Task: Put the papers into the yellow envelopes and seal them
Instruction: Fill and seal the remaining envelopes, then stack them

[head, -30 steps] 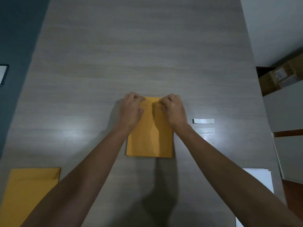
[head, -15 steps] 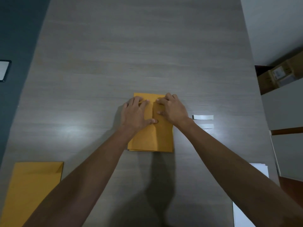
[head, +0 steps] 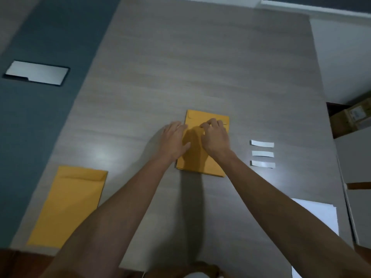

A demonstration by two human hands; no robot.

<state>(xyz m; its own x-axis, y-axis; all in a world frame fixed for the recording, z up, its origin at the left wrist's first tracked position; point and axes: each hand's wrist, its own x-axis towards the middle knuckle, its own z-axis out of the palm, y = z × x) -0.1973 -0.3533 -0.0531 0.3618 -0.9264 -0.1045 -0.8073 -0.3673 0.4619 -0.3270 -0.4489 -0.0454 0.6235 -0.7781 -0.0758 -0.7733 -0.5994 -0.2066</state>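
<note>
I have both hands on the yellow envelope (head: 202, 155) that lies in the middle of the table (head: 200, 67), and I take that envelope as my landmark. Half a second ago my two hands were pressed side by side across its upper half; now my left hand (head: 174, 139) has slid off to the envelope's left edge, where it lies flat with the fingers spread, partly on the paper and partly on the bare wood, while my right hand (head: 215, 135) has curled up over the flap end, its fingertips bent down onto the flap line. Whether those fingertips pinch anything I cannot tell; they hide their own tips. My view has also swung, so more of the surroundings show. I read the change as the close of the pressing step: the flap looks folded down and I am running the last of the seam, so this envelope is probably near sealed. To the right of the envelope, well apart from it, lie three white strips (head: 262, 153) in a short column, likely peeled backing. Nearer me on that same side sits the stack of white papers (head: 321, 215), partly under my right forearm. To the near left of the envelope, well clear of my left hand, lies a second yellow envelope (head: 70, 203) with its flap shut, which I judge already finished or waiting.
</note>
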